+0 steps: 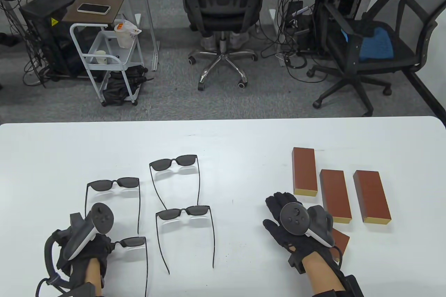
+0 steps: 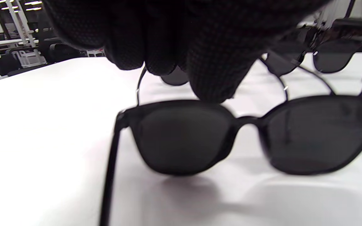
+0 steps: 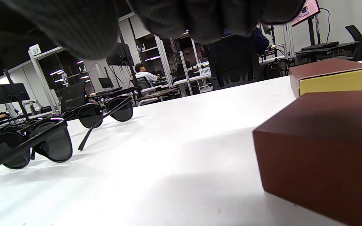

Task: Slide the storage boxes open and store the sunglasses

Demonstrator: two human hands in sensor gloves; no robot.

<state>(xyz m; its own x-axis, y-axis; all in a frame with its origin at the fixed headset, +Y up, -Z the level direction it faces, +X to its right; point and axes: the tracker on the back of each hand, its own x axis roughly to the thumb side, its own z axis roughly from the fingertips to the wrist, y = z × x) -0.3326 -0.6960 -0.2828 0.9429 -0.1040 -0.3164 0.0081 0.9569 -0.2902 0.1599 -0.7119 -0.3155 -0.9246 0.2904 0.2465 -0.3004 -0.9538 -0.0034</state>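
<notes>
The white table (image 1: 223, 137) carries four pairs of black sunglasses on its left half and four brown storage boxes on its right half.

Landmark: the centre pair of sunglasses (image 1: 184, 212), temples unfolded toward the near edge.

- Behind the landmark stands a second pair (image 1: 174, 162), also unfolded.
- Left of the landmark and slightly farther back stands a third pair (image 1: 113, 184).
- Left of the landmark and nearer the table edge stands the fourth pair (image 1: 131, 242), beside the left hand (image 1: 89, 248). In the left wrist view this pair (image 2: 247, 135) fills the frame, lenses upright on the table, and the gloved fingertips (image 2: 212, 78) hang just behind its top rim. Contact cannot be confirmed; whether the hand is released or clenched cannot be told.
- Right of the landmark, the right hand (image 1: 284, 222) lies flat above the table, fingers extended and released, grasping nothing.
- Right of that hand, three closed boxes lie side by side: the far-left box (image 1: 305, 171), the middle box (image 1: 335, 195) and the right box (image 1: 371, 196), each showing a yellow end face toward the near edge.
- A fourth box (image 1: 340, 241) lies partly hidden under the right wrist and tracker. In the right wrist view it (image 3: 322, 147) sits close at the right, all boxes closed.
</notes>
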